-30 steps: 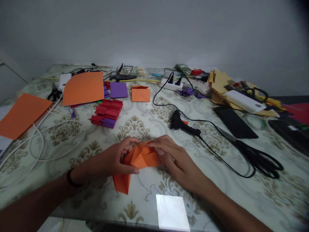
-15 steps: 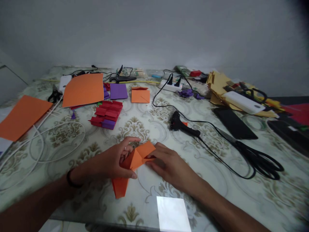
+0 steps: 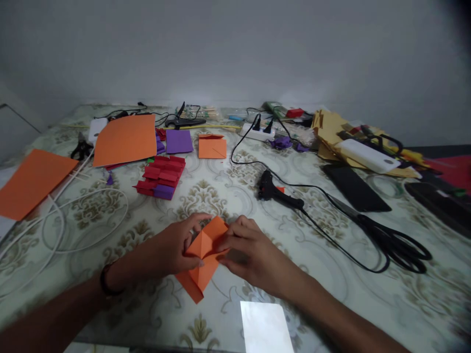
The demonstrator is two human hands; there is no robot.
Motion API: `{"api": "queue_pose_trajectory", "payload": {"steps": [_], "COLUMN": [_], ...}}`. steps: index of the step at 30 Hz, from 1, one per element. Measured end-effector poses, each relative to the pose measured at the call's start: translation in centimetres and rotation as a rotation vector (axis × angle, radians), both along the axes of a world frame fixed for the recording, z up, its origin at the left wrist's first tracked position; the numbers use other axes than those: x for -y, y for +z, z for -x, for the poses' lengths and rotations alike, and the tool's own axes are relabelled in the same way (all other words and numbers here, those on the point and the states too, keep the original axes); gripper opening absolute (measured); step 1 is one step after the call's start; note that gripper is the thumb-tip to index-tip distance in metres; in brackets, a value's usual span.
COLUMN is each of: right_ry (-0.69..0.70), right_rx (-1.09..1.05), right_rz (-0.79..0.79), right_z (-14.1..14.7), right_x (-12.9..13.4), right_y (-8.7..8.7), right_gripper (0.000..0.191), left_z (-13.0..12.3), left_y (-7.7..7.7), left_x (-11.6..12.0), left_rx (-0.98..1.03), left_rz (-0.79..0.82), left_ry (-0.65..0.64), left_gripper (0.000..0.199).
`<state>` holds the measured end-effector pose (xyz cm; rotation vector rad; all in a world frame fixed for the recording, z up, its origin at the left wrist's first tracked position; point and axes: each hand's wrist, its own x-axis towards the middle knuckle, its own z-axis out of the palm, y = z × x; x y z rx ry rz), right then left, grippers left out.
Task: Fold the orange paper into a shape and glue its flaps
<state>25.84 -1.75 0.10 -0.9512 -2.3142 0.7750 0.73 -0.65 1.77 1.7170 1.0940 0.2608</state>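
Observation:
A creased orange paper [image 3: 208, 267] lies between my hands near the front of the table, with a raised pointed fold in its middle. My left hand [image 3: 176, 245] grips its left side, thumb on top and fingers curled behind. From the right, my right hand [image 3: 246, 245] pinches the paper's right edge between thumb and fingers. The lower flap sticks out toward me below both hands. Part of the sheet is hidden under my fingers. A white square patch [image 3: 267, 326] shows on the table just below my right wrist.
Farther back lie folded red paper pieces [image 3: 164, 171], a purple square [image 3: 179, 141] and orange sheets [image 3: 127, 139]. To the right are a black glue gun [image 3: 279, 191] with its cord, large scissors [image 3: 393, 242] and a black phone [image 3: 355, 188]. A white cable [image 3: 86, 245] loops at left.
The orange paper has turned and opened somewhat, its lower flap swinging right. My right hand has shifted slightly left and pinches farther in along the fold. The view has shifted slightly.

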Motion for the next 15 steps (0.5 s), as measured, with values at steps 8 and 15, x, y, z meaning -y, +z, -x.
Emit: {"api": "queue_pose_trajectory", "payload": {"steps": [8, 15], "right_ry": [-0.027, -0.053], "right_rx": [0.002, 0.068], "right_rz": [-0.124, -0.286], "right_z": [0.5, 0.6], "right_x": [0.3, 0.3], "right_y": [-0.8, -0.7], "right_gripper": [0.015, 0.014], "left_z": [-0.2, 0.1], "left_y": [-1.5, -2.2], "left_x": [0.9, 0.8], "left_rx": [-0.100, -0.130], "left_rz": [-0.342, -0.606], "left_ry": [-0.008, -0.049], "left_gripper": [0.085, 0.095]}}
